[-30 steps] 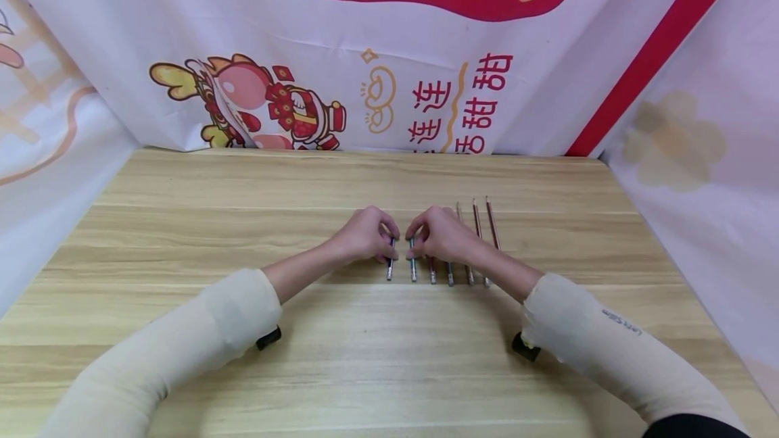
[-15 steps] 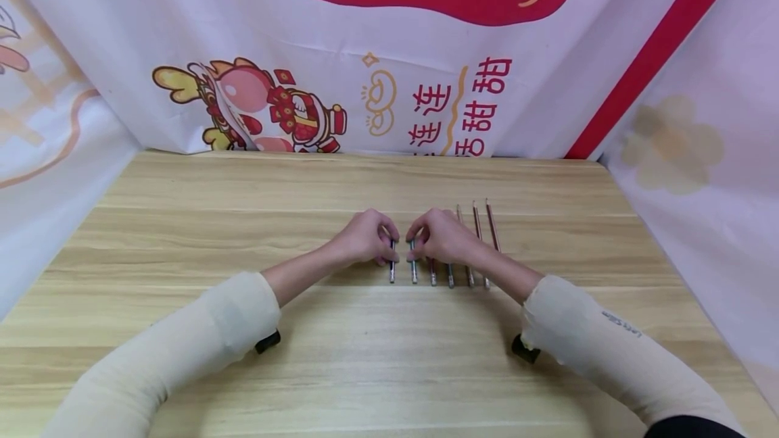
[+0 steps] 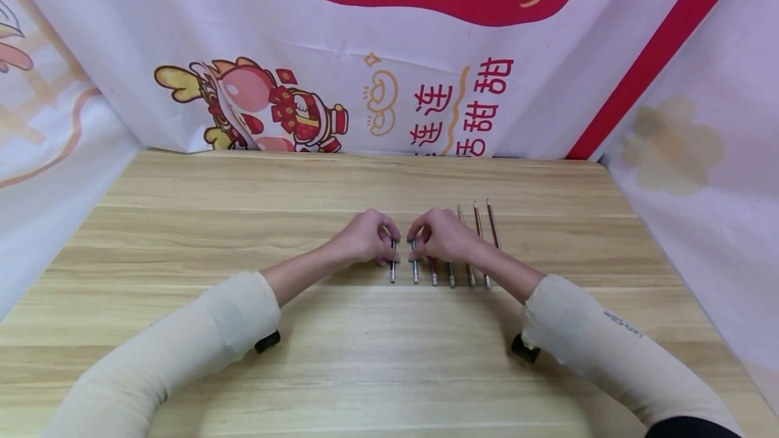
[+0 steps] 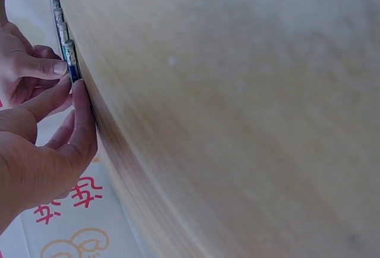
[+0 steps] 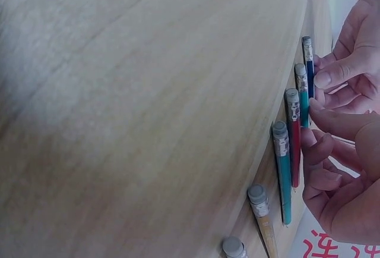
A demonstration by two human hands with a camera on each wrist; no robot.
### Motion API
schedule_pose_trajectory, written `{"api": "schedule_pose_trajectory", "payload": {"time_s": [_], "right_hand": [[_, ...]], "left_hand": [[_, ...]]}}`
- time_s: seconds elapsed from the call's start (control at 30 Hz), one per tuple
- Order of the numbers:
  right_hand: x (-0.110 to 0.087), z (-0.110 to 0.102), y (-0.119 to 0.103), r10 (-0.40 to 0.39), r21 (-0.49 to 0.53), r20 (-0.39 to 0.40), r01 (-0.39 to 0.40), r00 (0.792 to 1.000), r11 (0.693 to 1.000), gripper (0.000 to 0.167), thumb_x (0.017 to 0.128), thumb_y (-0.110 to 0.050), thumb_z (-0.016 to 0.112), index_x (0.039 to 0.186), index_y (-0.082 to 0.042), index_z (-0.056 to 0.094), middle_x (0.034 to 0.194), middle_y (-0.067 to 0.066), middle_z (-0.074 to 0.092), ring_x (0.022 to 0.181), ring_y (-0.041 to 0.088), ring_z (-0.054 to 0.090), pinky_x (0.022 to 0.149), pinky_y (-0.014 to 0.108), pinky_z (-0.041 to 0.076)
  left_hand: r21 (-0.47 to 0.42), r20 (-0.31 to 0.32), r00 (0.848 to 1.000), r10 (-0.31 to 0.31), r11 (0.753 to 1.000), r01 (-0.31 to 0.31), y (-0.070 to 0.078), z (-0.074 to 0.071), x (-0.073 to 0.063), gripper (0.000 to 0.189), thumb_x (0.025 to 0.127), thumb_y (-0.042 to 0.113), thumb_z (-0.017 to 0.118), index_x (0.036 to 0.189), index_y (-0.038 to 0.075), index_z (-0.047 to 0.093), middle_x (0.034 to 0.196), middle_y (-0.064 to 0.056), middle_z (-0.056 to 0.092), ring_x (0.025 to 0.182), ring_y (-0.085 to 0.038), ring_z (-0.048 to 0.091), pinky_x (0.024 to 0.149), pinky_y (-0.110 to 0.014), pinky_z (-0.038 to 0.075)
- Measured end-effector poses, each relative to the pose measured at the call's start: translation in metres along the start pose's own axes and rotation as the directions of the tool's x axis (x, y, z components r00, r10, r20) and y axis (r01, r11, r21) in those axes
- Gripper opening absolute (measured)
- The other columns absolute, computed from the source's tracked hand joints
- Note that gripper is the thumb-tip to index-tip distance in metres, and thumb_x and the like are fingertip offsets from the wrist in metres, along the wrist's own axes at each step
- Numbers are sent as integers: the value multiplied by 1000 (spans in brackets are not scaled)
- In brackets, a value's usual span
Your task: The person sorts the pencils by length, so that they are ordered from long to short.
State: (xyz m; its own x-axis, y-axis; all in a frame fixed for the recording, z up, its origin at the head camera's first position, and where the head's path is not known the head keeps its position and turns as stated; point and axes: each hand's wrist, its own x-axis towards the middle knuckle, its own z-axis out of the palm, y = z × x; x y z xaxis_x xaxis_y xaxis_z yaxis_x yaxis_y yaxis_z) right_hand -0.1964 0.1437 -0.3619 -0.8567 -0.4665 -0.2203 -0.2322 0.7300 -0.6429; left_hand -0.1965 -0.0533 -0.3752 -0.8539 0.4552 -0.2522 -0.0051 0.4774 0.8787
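Several pencils lie side by side on the wooden table [image 3: 182, 235], eraser ends toward me. My left hand [image 3: 389, 247] pinches the leftmost one, a blue pencil [image 3: 392, 270] [image 4: 72, 68] [image 5: 309, 71]. Right beside it, my right hand [image 3: 416, 242] pinches the second one, a teal pencil [image 3: 414, 270] [image 5: 303, 100]. The two hands almost touch. A red pencil [image 5: 294, 142], another teal pencil [image 5: 284, 178] and two wood-coloured pencils [image 3: 478, 222] lie untouched to the right, partly hidden under my right hand and wrist.
Printed banners [image 3: 389, 86] close off the table at the back and on both sides. Small black camera mounts [image 3: 268, 341] [image 3: 525, 349] sit under both cream sleeves. Bare wood stretches to the left of the pencils and in front of them.
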Motion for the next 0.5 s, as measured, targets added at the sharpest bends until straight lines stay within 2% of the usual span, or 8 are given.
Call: {"api": "schedule_pose_trajectory", "payload": {"time_s": [0.3,0.4,0.5], "right_hand": [[-7,-11,2,-27,32,-24,28,999,999,24,88,-10,83,109,1,76,83,5,73,71,15,65,64,27,53],[-16,-19,6,-40,25,-69,41,997,999,25,90,-12,81,111,1,76,86,5,73,76,17,66,68,29,54],[-28,-27,14,-54,-1,-122,55,991,999,21,92,-15,79,108,-1,77,87,4,72,77,18,64,66,30,53]], "left_hand": [[-5,3,1000,23,1000,-23,-3,-4,-2,32,81,-10,81,111,-11,67,76,-13,69,57,-17,66,61,-31,62],[12,-5,999,33,999,-32,-3,-11,-8,33,85,-6,79,115,-10,66,82,-14,70,62,-20,69,64,-33,63],[77,-29,998,57,996,-54,-5,-23,-17,31,90,-1,77,118,-8,67,85,-13,68,67,-24,69,65,-35,62]]}}
